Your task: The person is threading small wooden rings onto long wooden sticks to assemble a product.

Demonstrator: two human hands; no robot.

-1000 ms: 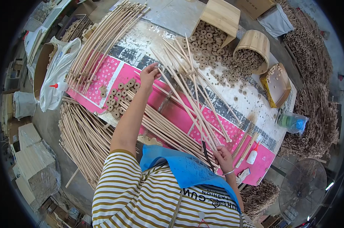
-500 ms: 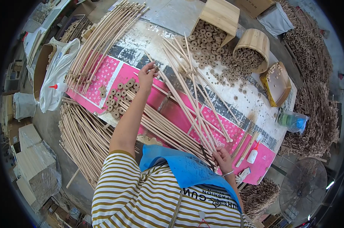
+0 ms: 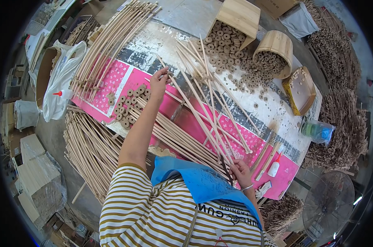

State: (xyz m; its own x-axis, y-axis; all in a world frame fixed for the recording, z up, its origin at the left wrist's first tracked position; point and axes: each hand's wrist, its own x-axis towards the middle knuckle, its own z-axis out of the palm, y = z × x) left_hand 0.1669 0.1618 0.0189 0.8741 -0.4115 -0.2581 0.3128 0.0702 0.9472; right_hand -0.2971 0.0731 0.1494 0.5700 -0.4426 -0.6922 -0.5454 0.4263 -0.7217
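Note:
My left hand [image 3: 157, 84] is closed, pinching what looks like a small wooden ring [image 3: 169, 74] against a long thin wooden stick [image 3: 185, 95]. That stick slants down toward my right hand [image 3: 241, 172], whose fingers are wrapped round its near end. More sticks [image 3: 212, 92] lie crossed just beyond, some with rings on them. Under my left forearm a row of sticks [image 3: 182, 142] lies side by side on the pink cloth [image 3: 186, 119]. Thick wooden rings [image 3: 131, 100] are heaped to the left of my left forearm.
Two tipped wooden buckets [image 3: 238, 18] [image 3: 275, 51] spill rings across the table. Finished-looking sticks [image 3: 112, 45] lie far left. Glue bottles [image 3: 273, 168] [image 3: 65, 94], a small-parts box [image 3: 299, 90] and a plastic bag [image 3: 318, 131] are around. A fan [image 3: 328, 206] stands at right.
Both hands have barely moved. The held stick's far end has shifted slightly, separating it a little from the neighbouring sticks.

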